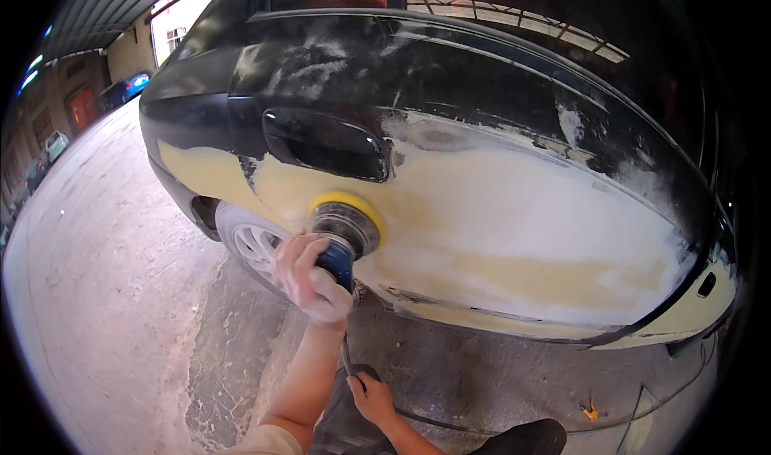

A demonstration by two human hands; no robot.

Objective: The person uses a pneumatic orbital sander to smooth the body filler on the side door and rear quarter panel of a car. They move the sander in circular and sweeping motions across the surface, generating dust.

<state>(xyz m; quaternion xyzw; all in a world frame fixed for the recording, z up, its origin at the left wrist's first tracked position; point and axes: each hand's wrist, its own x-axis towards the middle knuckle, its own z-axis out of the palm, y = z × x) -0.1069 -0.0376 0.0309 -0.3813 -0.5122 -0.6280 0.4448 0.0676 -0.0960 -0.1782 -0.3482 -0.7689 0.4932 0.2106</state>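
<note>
My left hand (309,277), dusted white, is closed around the blue body of a power sander (337,262). The sander's round pad with a yellow rim (371,212) lies against the car's door panel (514,222), just below the black door handle (325,144). White and cream filler covers much of this panel, with scuffed black paint above it. Lower down, my right hand (373,399) is closed on the hose (346,355) that hangs from the sander. Whether the pad is spinning, I cannot tell.
A car wheel (253,242) stands left of the sander. The dark hose runs right along the concrete floor (120,294), past a small yellow tool (590,411). My knee (522,439) is at the lower edge. Other vehicles (128,87) are far left.
</note>
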